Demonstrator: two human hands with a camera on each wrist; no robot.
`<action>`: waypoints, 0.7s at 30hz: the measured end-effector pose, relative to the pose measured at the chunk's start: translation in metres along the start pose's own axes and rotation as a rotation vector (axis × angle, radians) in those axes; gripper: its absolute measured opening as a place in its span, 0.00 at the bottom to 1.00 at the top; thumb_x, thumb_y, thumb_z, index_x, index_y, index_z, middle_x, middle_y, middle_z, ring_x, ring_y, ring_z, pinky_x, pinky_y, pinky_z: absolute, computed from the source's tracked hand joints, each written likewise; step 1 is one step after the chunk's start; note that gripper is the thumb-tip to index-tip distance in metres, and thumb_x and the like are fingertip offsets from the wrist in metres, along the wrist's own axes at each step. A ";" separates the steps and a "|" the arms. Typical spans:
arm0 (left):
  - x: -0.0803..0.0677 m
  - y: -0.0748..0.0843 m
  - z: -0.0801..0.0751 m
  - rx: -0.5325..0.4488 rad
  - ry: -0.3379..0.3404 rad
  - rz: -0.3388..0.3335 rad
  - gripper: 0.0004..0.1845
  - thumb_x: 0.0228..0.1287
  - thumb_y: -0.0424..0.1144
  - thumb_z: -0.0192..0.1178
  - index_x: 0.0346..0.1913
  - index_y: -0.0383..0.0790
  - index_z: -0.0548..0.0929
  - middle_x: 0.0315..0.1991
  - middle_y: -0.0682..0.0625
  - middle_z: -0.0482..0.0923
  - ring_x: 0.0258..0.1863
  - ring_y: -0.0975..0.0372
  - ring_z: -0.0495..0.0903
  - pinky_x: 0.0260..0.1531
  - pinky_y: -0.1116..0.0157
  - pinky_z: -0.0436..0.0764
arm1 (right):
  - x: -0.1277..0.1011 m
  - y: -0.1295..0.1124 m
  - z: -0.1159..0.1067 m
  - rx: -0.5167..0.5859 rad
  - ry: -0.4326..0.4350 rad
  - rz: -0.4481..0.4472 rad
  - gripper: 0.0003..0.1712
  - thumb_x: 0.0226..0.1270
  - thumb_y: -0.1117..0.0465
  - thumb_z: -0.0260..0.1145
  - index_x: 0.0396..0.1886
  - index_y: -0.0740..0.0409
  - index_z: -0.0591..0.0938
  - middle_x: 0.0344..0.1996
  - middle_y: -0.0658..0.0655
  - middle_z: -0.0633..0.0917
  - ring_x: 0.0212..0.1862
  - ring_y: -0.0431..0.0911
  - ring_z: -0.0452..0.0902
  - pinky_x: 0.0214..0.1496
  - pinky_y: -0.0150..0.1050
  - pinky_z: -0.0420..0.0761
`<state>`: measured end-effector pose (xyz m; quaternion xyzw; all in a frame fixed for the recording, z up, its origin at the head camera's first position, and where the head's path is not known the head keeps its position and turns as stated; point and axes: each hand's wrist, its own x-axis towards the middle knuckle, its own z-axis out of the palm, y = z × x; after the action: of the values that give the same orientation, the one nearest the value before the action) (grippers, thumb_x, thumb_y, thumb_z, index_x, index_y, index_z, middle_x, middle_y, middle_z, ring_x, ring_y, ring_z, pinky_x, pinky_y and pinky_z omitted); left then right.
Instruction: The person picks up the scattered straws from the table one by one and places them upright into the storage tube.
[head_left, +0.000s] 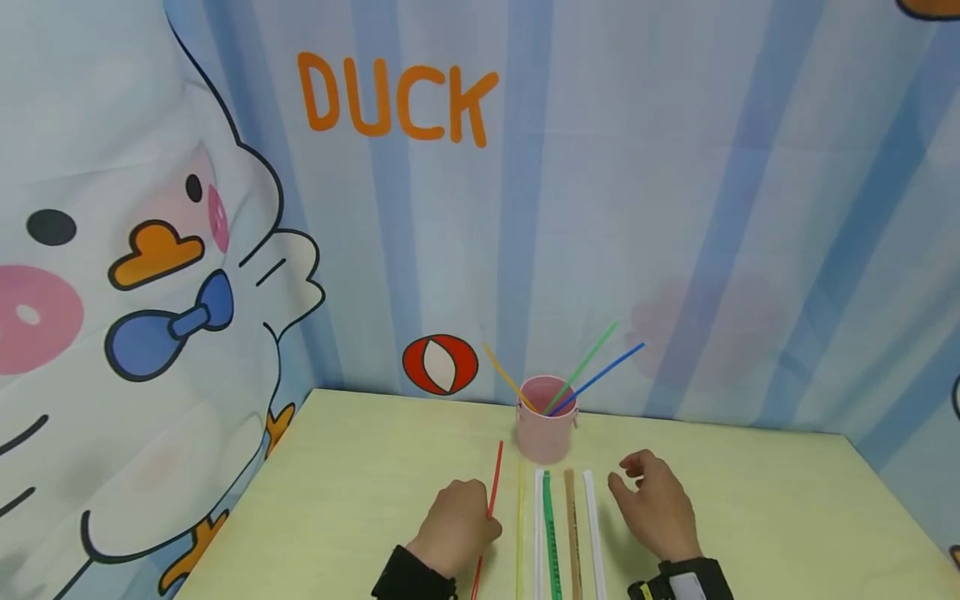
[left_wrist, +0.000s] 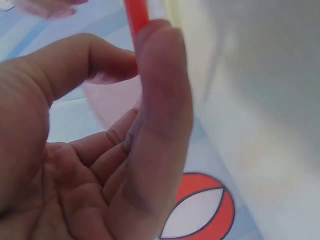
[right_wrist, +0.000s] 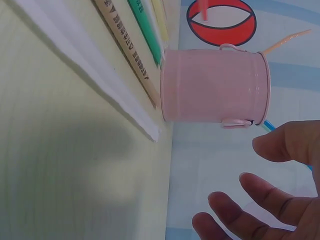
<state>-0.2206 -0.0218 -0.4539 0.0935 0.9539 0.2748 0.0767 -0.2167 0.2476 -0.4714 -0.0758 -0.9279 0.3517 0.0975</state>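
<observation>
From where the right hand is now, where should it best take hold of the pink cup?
Probably around the side wall of the pink cup, coming from its right, where the right hand hovers open. The cup stands upright, and straws lean out of its mouth, so a grip from above looks blocked.

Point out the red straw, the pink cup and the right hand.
red straw (head_left: 496, 477), head view, on its shaft above the left hand.
pink cup (right_wrist: 212, 86), right wrist view, middle of its side wall.
right hand (head_left: 658, 507), head view, back of the hand.
</observation>
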 end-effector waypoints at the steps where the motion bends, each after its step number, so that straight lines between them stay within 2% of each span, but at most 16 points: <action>1: -0.002 0.001 -0.004 -0.005 0.002 0.003 0.12 0.55 0.30 0.67 0.19 0.36 0.75 0.17 0.49 0.70 0.18 0.57 0.69 0.21 0.63 0.66 | 0.000 0.001 0.000 0.000 0.000 -0.002 0.19 0.72 0.53 0.65 0.53 0.63 0.81 0.49 0.65 0.85 0.49 0.56 0.83 0.44 0.51 0.80; 8: -0.012 0.009 -0.021 -0.001 0.063 0.089 0.09 0.55 0.33 0.68 0.27 0.39 0.76 0.20 0.51 0.73 0.19 0.60 0.71 0.21 0.65 0.67 | 0.002 0.009 0.000 -0.046 -0.020 -0.032 0.25 0.71 0.53 0.66 0.60 0.65 0.80 0.51 0.69 0.84 0.47 0.61 0.82 0.41 0.55 0.80; 13: -0.017 0.019 -0.031 -0.003 0.120 0.148 0.09 0.55 0.33 0.65 0.30 0.40 0.74 0.17 0.51 0.71 0.16 0.60 0.70 0.18 0.65 0.67 | 0.001 0.011 0.000 -0.039 -0.029 -0.032 0.26 0.71 0.54 0.66 0.61 0.66 0.80 0.52 0.70 0.84 0.46 0.61 0.82 0.41 0.56 0.81; 18: -0.020 0.031 -0.051 -0.019 0.161 0.198 0.09 0.58 0.32 0.63 0.37 0.40 0.73 0.18 0.53 0.72 0.15 0.61 0.71 0.18 0.66 0.70 | -0.001 0.010 0.002 -0.021 -0.027 -0.047 0.25 0.71 0.54 0.66 0.61 0.65 0.80 0.51 0.69 0.85 0.46 0.62 0.82 0.42 0.57 0.81; 21: -0.019 0.038 -0.066 -0.016 0.217 0.247 0.09 0.59 0.33 0.63 0.39 0.40 0.73 0.20 0.55 0.73 0.16 0.63 0.70 0.19 0.67 0.70 | -0.002 0.010 0.002 -0.007 -0.023 -0.053 0.25 0.71 0.54 0.66 0.61 0.65 0.80 0.51 0.69 0.84 0.47 0.62 0.82 0.42 0.58 0.81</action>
<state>-0.2096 -0.0280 -0.3768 0.1790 0.9355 0.2984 -0.0604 -0.2145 0.2534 -0.4804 -0.0476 -0.9320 0.3464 0.0958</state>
